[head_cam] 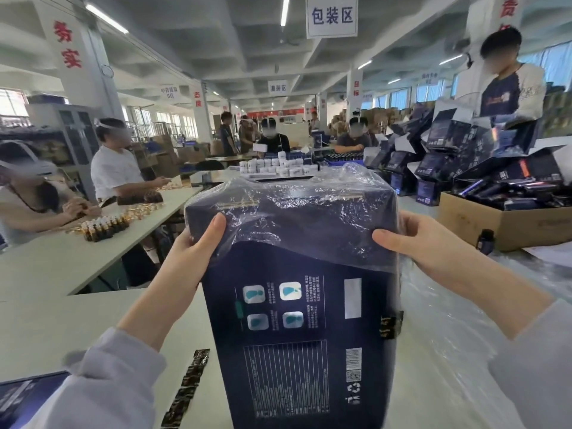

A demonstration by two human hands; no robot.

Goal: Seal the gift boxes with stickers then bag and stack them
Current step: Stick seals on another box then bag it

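Left hand (198,243), right hand (413,243) both gripping the clear plastic bag (297,212), draped over the top of the navy gift box (294,329).

A factory packing hall: long worktables (77,255), seated workers (114,168), stacked cartons (501,221), hanging zone signs (331,16).

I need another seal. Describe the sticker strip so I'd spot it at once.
Start at the tall navy gift box held upright mid-frame. On the white table left of its base lies the sticker strip: long, black, gold-printed, lying loose, unlike the short seal on the box's edge.
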